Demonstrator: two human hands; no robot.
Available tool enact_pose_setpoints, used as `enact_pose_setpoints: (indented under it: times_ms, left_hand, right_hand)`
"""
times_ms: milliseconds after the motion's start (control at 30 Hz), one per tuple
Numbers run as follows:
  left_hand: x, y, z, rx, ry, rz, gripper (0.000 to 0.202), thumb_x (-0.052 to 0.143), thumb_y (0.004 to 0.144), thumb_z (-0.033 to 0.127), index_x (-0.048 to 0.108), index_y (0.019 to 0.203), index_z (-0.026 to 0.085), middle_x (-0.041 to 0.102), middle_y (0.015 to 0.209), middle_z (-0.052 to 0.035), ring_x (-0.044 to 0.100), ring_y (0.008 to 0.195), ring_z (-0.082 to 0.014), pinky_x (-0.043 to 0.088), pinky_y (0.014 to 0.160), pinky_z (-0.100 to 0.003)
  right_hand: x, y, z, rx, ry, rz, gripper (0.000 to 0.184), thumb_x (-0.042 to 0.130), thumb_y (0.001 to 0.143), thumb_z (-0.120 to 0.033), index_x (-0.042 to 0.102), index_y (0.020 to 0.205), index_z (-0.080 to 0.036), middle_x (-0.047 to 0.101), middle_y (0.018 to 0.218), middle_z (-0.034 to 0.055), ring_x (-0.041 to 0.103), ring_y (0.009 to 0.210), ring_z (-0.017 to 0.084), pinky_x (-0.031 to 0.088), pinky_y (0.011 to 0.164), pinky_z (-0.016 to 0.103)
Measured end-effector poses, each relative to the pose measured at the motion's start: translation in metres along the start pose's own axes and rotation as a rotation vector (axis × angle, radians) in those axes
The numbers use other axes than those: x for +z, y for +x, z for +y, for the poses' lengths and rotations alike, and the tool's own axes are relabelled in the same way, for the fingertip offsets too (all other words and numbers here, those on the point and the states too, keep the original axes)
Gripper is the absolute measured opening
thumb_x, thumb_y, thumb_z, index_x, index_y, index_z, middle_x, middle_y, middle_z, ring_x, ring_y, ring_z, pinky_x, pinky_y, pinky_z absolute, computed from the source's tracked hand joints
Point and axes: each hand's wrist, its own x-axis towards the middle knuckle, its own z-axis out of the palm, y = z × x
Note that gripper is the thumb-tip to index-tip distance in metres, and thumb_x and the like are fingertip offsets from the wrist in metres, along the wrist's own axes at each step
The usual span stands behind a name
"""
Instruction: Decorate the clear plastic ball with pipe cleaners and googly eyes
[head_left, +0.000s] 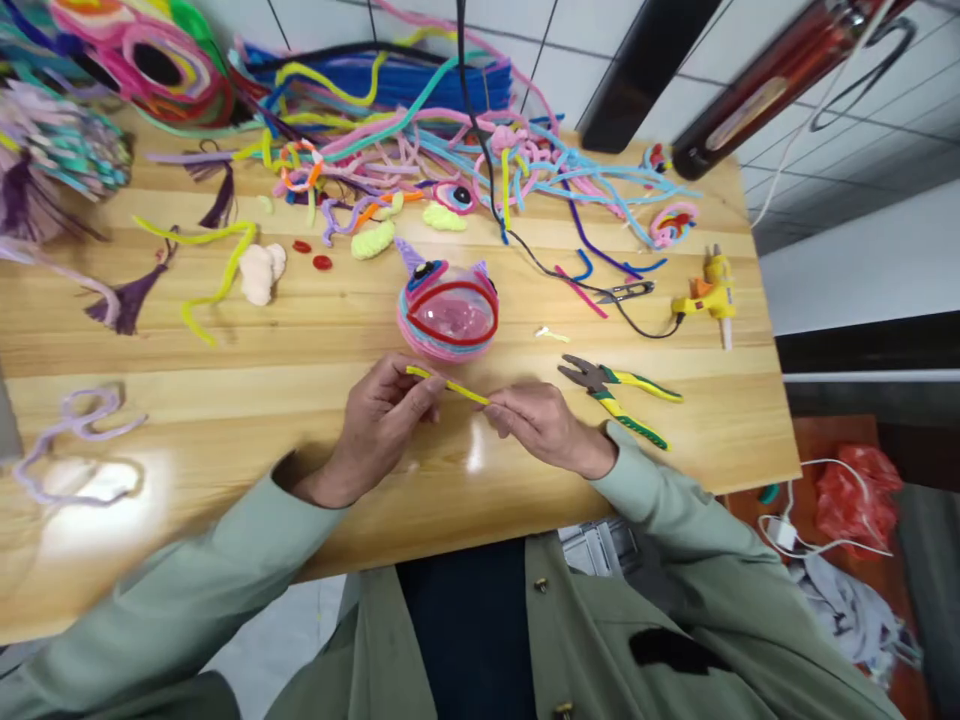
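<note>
A short yellow pipe cleaner (466,391) stretches between my two hands above the front part of the wooden table. My left hand (390,415) pinches it between thumb and fingers near its left end, which pokes out past the thumb. At the other end, the fingertips of my right hand (536,420) are closed on it. Just beyond my hands sits a round pipe-cleaner creature (448,345) in pink and blue, with purple horns, one visible eye and a red-rimmed mouth over a clear, shiny middle. Green-handled pliers (600,380) lie to the right of my right hand.
A yellow glue gun (712,292) and small snips (626,292) lie at the right; a black cord (487,150) crosses the table. Pipe cleaners (420,130) heap along the back. Purple tassels (135,295) and a bent yellow pipe cleaner (225,285) lie left.
</note>
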Motion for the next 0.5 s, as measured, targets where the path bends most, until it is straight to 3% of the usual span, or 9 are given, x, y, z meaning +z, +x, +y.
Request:
enact_pose_setpoints:
  times_ms: [167,300,500]
  left_hand:
    - [-0.005,0.001,-0.003,-0.064,-0.049,-0.066,0.029,0.091,0.105,0.046,0.077,0.097,0.021,0.08,0.089,-0.0017,0.067,0.059,-0.0072,0.057,0.056,-0.016]
    - [-0.007,0.003,-0.009,0.04,-0.024,-0.088,0.028,0.097,0.1,0.045,0.081,0.096,0.022,0.074,0.098,-0.0024,0.058,0.063,-0.0064,0.051,0.055,-0.018]
    - [-0.006,0.013,-0.016,0.082,-0.042,-0.013,0.05,0.104,0.085,0.065,0.077,0.093,0.024,0.064,0.076,0.0027,0.048,0.054,-0.0089,0.04,0.048,-0.022]
  right_hand:
    - [-0.003,-0.001,-0.002,0.009,-0.043,0.03,0.04,0.051,0.127,-0.035,0.073,0.097,-0.021,0.068,0.066,-0.0057,0.063,0.059,0.009,0.049,0.065,0.024]
    - [-0.003,-0.006,-0.003,0.015,-0.143,0.02,0.039,0.051,0.127,-0.032,0.074,0.097,-0.021,0.066,0.068,-0.0045,0.058,0.059,0.01,0.046,0.062,0.027]
    - [0.002,-0.004,0.006,-0.054,-0.308,0.004,0.059,0.036,0.128,-0.053,0.081,0.11,-0.02,0.076,0.081,0.0023,0.066,0.071,0.015,0.048,0.071,0.031]
